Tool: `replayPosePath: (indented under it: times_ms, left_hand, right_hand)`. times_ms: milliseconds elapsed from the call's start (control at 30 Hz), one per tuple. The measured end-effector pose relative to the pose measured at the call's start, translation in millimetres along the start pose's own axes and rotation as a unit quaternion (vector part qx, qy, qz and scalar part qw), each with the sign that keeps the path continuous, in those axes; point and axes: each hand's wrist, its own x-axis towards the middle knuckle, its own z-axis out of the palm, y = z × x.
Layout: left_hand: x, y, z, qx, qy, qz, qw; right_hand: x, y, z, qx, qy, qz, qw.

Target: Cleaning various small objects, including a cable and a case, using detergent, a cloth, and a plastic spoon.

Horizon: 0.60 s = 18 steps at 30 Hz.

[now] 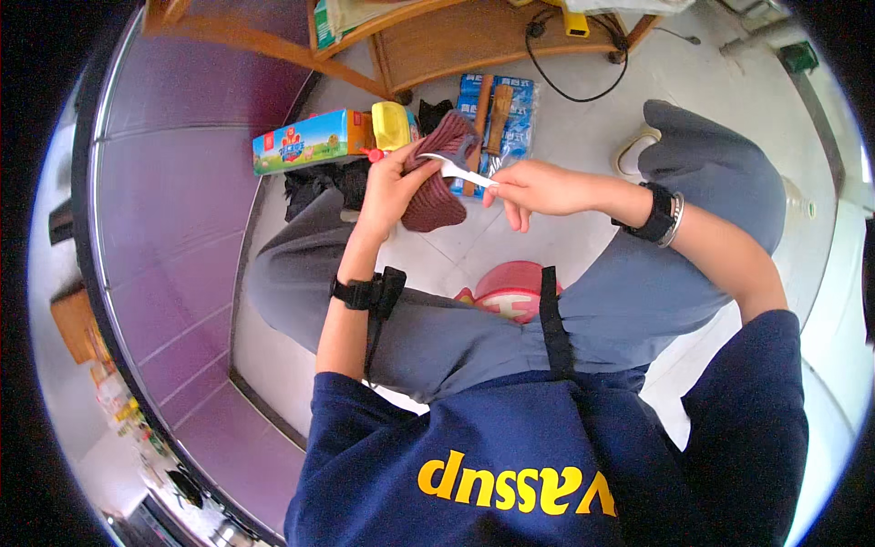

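My left hand (393, 188) grips a ribbed maroon knitted item (437, 205), perhaps a sock or slipper, holding it up above the floor. In my right hand (540, 188) is the handle of a white plastic tool (461, 172), which looks like a spoon or small brush; its far end lies against the knitted item near my left thumb. Blue printed plastic packaging (523, 130) lies on the floor just beyond, with a wooden-handled tool (500, 113) and a flat brown strip (482, 102) on it.
A colourful printed box (311, 142) stands at the left beside a yellow container (391, 126). Black fabric (311, 188) lies below them. A wooden shelf unit (437, 51) and a black cable (581, 100) are ahead. A red and white object (513, 290) sits between my legs. Purple cabinet panels (181, 205) flank the left.
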Motion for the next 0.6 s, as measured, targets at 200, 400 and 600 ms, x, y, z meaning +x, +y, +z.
replayPosePath:
  times_ms: [200,400,600]
  left_hand:
    - [-6.4,12.3,-2.3,0.098,0.095,0.089,0.987]
    - [0.6,10.7,-3.9,-0.017,0.053,0.182,0.982]
    - [4.2,-1.0,11.0,0.219,0.075,0.042,0.972]
  right_hand:
    - [2.5,-32.1,-11.2,0.062,-0.05,0.053,0.995]
    - [10.3,-45.0,2.7,0.121,-0.069,0.055,0.989]
    - [16.2,-56.2,17.8,0.031,-0.082,0.086,0.992]
